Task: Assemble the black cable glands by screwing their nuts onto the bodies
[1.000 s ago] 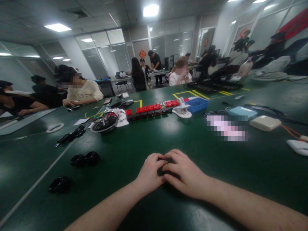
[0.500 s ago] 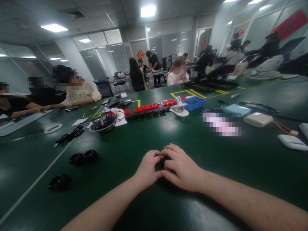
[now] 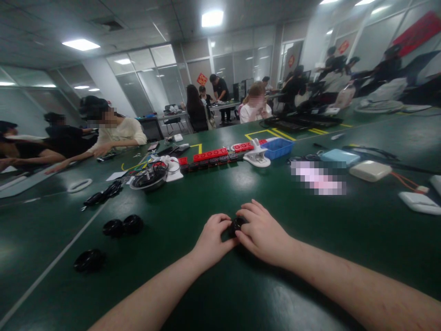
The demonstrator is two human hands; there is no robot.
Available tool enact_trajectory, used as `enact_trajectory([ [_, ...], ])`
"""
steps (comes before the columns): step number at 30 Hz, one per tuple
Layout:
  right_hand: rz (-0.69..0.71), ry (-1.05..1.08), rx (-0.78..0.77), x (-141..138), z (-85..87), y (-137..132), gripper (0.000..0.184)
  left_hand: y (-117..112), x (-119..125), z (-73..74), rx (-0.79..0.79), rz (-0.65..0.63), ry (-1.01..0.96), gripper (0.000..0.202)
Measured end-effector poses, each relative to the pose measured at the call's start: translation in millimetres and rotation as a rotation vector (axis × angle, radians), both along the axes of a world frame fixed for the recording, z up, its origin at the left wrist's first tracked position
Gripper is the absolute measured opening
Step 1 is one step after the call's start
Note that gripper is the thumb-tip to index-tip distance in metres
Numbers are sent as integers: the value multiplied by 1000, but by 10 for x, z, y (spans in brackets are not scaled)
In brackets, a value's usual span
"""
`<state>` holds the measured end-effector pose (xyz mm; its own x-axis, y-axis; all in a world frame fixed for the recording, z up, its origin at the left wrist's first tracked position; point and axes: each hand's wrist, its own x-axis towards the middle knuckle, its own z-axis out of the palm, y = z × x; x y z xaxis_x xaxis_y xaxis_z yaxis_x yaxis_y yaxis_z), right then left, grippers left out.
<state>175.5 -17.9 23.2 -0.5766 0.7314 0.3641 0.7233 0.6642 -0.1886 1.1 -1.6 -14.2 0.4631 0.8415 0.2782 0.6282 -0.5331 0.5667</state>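
In the middle of the green table, a small, shiny black coil, which looks like wound cable, sits between my two hands. My left hand curls its fingers and thumb around the coil's left side. From the right, my right hand grips it, with the thumb at the near edge and the fingers over the far side. The hands hide much of the coil. To the left lie similar black coils: a touching pair and a single coil nearer to me.
A bowl of black cables, a red-and-black strip, a white clip stand and a blue bin stand farther back. At right lie a light-blue case and white boxes. A co-worker sits at left.
My right hand's fingers have lifted and shifted slightly right, showing more of the coil. My left hand has barely moved. The co-worker's arm at left has shifted.
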Motion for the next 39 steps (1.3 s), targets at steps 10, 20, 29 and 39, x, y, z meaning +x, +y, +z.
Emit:
enact_trajectory([
  [10, -69, -76, 23, 2, 23, 19, 30, -15, 10, 37, 37, 10, 9, 12],
  [20, -101, -139, -42, -10, 40, 20, 30, -18, 16, 26, 92, -38, 48, 18],
  [29, 18, 44, -210, 22, 10, 72, 17, -40, 8, 61, 55, -93, 62, 26],
  [39, 15, 47, -217, 10, 79, 1, 27, -30, 5, 56, 25, -104, 107, 21],
])
